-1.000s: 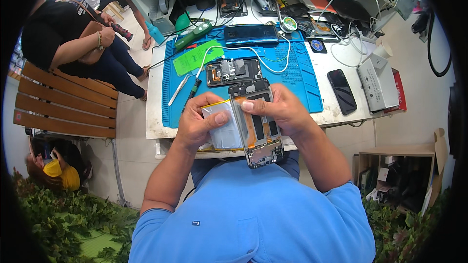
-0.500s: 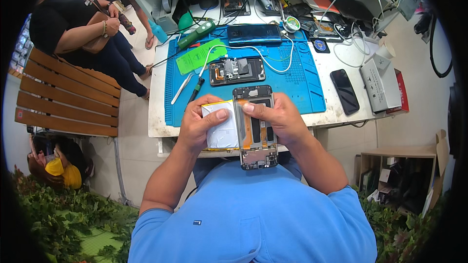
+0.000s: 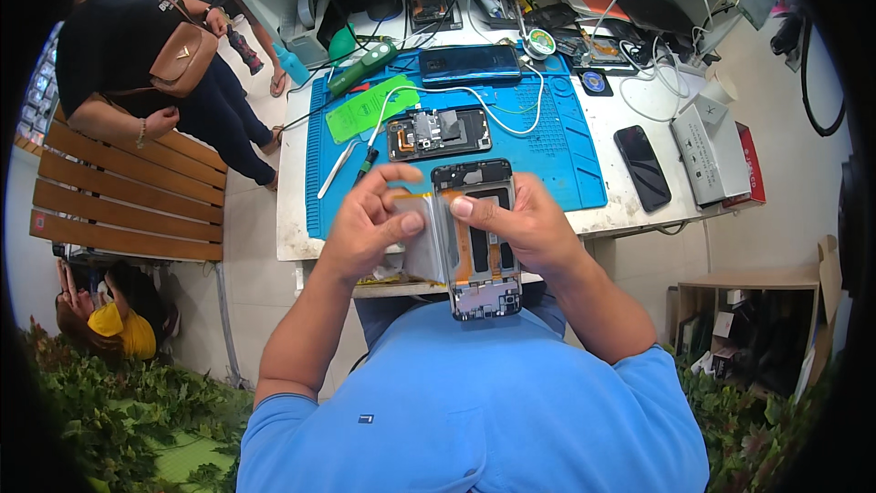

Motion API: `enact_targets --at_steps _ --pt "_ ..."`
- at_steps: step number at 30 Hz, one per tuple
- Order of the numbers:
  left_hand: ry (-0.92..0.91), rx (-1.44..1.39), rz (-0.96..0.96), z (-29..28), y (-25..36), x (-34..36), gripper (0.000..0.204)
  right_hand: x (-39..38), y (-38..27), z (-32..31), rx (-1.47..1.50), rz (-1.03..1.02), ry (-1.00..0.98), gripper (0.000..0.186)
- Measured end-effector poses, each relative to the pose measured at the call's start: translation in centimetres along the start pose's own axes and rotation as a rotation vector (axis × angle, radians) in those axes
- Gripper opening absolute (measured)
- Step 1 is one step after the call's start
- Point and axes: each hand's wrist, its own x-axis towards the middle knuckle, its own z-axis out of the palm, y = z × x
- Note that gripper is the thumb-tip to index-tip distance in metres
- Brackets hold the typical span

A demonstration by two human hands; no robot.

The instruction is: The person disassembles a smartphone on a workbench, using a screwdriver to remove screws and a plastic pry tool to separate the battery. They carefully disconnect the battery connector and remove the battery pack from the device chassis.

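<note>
Landmark: blue work mat [image 3: 557, 141] on the white bench [image 3: 292, 219]. All places are given from it.

- Opened phone frame [image 3: 479, 242]: held in the air off the mat's near edge, over the bench lip and the person's lap. Long axis runs away from the body, top end toward the mat, bottom end toward the blue shirt. Inner side faces up, with dark cavities and an orange flex strip showing.
- Grey flat battery [image 3: 425, 239]: lies along the frame's left side, its long axis parallel to the frame's, its right edge against the frame and its left edge raised.
- Left hand [image 3: 365, 224]: nearer to the battery. Fingers curl over its outer left edge and top, thumb pressed on its face. Partly closed, gripping.
- Right hand [image 3: 529, 228]: closed round the frame's right edge from beneath, thumb laid across the frame's upper middle and pinning it. The frame lies to the left of its palm.
- Second opened phone [image 3: 438, 132]: on the mat centre, beyond the held frame.
- Dark intact phone [image 3: 470, 64]: at the mat's far edge.
- Green sheet [image 3: 370, 114], green-handled tool [image 3: 360, 68] and screwdriver [image 3: 365, 164]: on the mat's left part.
- Black phone [image 3: 641, 167]: off the mat's right edge.
- Open room: the near strip of the mat is bare; free air lies left of the battery.
</note>
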Motion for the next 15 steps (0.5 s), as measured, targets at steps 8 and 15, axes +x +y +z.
enact_targets --at_steps 8,15 --pt "0.155 0.302 -0.024 1.8 2.2 0.1 0.073 -0.4 -1.0 0.7 -0.267 -0.056 0.118 0.024" --pt "0.08 0.154 -0.015 2.2 1.4 0.2 0.078 -0.6 -0.7 0.8 -0.238 -0.081 0.023 0.029"
